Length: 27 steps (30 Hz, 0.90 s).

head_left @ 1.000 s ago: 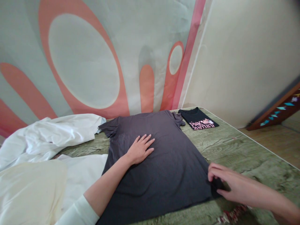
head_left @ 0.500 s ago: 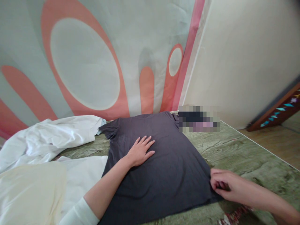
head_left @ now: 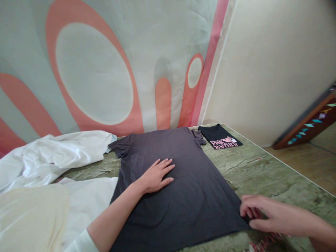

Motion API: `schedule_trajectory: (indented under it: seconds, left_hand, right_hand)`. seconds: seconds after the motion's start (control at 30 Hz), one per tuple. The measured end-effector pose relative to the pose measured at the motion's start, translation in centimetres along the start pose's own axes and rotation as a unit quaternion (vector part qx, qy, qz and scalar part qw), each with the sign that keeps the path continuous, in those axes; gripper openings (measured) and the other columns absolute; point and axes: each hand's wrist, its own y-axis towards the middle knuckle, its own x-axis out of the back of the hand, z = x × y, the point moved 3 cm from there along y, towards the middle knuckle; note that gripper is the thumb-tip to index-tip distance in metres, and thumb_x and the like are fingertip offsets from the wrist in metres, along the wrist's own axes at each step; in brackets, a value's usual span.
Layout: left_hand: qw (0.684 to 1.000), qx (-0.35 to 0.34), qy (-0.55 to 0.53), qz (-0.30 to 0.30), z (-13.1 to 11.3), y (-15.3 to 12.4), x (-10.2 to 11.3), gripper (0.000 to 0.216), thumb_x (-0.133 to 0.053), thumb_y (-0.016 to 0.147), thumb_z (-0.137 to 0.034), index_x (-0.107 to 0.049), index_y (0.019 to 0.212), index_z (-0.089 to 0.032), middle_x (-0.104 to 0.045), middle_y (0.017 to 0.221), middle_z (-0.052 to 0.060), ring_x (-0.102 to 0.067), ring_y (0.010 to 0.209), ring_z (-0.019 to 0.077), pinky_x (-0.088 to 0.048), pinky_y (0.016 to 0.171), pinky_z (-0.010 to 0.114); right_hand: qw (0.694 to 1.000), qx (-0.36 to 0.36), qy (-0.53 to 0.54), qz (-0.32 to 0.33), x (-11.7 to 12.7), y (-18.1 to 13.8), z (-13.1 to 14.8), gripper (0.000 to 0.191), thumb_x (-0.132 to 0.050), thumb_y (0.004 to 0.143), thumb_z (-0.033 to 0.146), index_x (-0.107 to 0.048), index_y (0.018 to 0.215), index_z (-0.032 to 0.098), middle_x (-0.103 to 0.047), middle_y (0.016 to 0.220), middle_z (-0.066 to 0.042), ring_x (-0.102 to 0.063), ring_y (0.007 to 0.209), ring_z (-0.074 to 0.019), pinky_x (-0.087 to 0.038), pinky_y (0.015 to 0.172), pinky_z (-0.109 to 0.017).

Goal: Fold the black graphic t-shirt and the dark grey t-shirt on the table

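Note:
A dark grey T-shirt lies spread out on the table, its sleeves toward the wall and its hem toward me. My left hand rests flat on the middle of the shirt, fingers extended. At the shirt's lower right corner, my right hand has its fingers curled and pinched on the edge of the fabric. A small bit of dark cloth shows between the thumb and fingers.
At the far right of the wood-patterned table lies a folded black T-shirt with pink lettering. On the left are a crumpled white garment and cream-and-white cloth. A patterned wall covering rises behind the table.
My right hand has shifted slightly right and toward me, drawing the shirt's lower corner with it. My left hand stays flat on the shirt.

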Motion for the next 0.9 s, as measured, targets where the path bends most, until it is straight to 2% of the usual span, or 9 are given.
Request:
schedule_trajectory:
  seconds: [0.17,0.23,0.3,0.4,0.5,0.6,0.73,0.8,0.9]
  left_hand:
    - [0.998,-0.045,-0.028,0.044,-3.5,-0.5,0.4,0.064,-0.037,0.084,-0.058,-0.023,0.138,-0.028,-0.017,0.146,0.005,-0.016,0.133,0.0250,-0.012,0.107,0.046]
    - [0.995,-0.063,-0.045,0.060,-5.6,-0.8,0.4,0.068,-0.038,0.082,-0.060,-0.022,0.139,-0.027,-0.016,0.146,0.006,-0.013,0.133,0.0278,-0.012,0.106,0.049]
    - [0.992,-0.078,-0.066,0.074,-7.7,-1.2,0.3,0.070,-0.037,0.081,-0.061,-0.021,0.139,-0.027,-0.015,0.146,0.007,-0.010,0.133,0.0298,-0.010,0.106,0.052]
    - [0.986,-0.097,-0.102,0.094,-10.2,-1.9,0.3,0.071,-0.037,0.081,-0.062,-0.019,0.140,-0.027,-0.014,0.146,0.007,-0.007,0.133,0.0313,-0.007,0.105,0.056]
    - [0.975,-0.119,-0.141,0.125,-11.2,-2.5,0.9,0.069,-0.035,0.082,-0.061,-0.019,0.140,-0.028,-0.014,0.146,0.006,-0.009,0.133,0.0310,-0.007,0.105,0.056]
    - [0.966,-0.130,-0.169,0.143,-10.2,-2.6,1.9,0.059,-0.031,0.087,-0.054,-0.022,0.139,-0.027,-0.020,0.145,0.005,-0.015,0.133,0.0252,-0.015,0.107,0.048]
    - [0.991,-0.014,-0.118,0.063,-5.7,-2.2,2.3,0.048,-0.027,0.091,-0.043,-0.030,0.136,-0.026,-0.035,0.139,0.004,-0.028,0.129,0.0210,-0.021,0.107,0.042]
    - [0.995,0.056,-0.072,0.028,-3.5,-2.3,1.7,0.049,-0.029,0.091,-0.045,-0.029,0.136,-0.025,-0.033,0.140,0.006,-0.026,0.130,0.0232,-0.021,0.106,0.044]
    - [0.993,0.116,-0.017,0.019,-1.7,-2.8,0.3,0.057,-0.028,0.089,-0.052,-0.024,0.138,-0.024,-0.021,0.145,0.008,-0.017,0.132,0.0274,-0.017,0.105,0.050]
  right_hand:
    - [0.999,0.021,-0.013,-0.045,2.3,2.1,1.7,0.021,-0.050,0.080,0.033,-0.061,0.092,0.020,-0.058,0.082,-0.002,-0.055,0.074,-0.0149,-0.043,0.069,-0.026]
    - [0.995,0.059,-0.026,-0.070,3.1,4.3,3.2,0.024,-0.050,0.080,0.033,-0.061,0.096,0.019,-0.059,0.088,-0.004,-0.056,0.079,-0.0160,-0.044,0.074,-0.028]
    - [0.987,0.117,-0.051,-0.098,3.4,7.2,4.9,0.030,-0.047,0.082,0.032,-0.058,0.107,0.019,-0.058,0.103,-0.006,-0.054,0.094,-0.0185,-0.041,0.085,-0.032]
    - [0.970,0.189,-0.085,-0.131,2.8,12.3,7.4,0.045,-0.043,0.084,0.030,-0.043,0.128,0.019,-0.044,0.130,-0.009,-0.040,0.119,-0.0207,-0.030,0.101,-0.037]
    - [0.959,0.200,-0.139,-0.146,1.5,16.9,9.0,0.054,-0.038,0.087,0.035,-0.028,0.137,0.017,-0.026,0.143,-0.008,-0.023,0.130,-0.0222,-0.021,0.106,-0.040]
    - [0.957,0.170,-0.175,-0.159,0.4,19.9,9.5,0.059,-0.032,0.088,0.045,-0.024,0.139,0.015,-0.019,0.146,-0.009,-0.015,0.133,-0.0253,-0.015,0.107,-0.044]
    - [0.954,0.144,-0.200,-0.172,-0.6,20.8,9.0,0.062,-0.024,0.089,0.052,-0.023,0.139,0.015,-0.018,0.146,-0.009,-0.013,0.133,-0.0250,-0.011,0.108,-0.045]
    - [0.952,0.145,-0.206,-0.175,-0.8,20.4,8.6,0.064,-0.021,0.089,0.054,-0.023,0.139,0.016,-0.017,0.146,-0.008,-0.013,0.134,-0.0241,-0.012,0.108,-0.044]
    - [0.951,0.136,-0.212,-0.178,-0.8,19.2,7.8,0.067,-0.020,0.087,0.058,-0.022,0.140,0.017,-0.017,0.147,-0.007,-0.012,0.134,-0.0243,-0.013,0.108,-0.044]
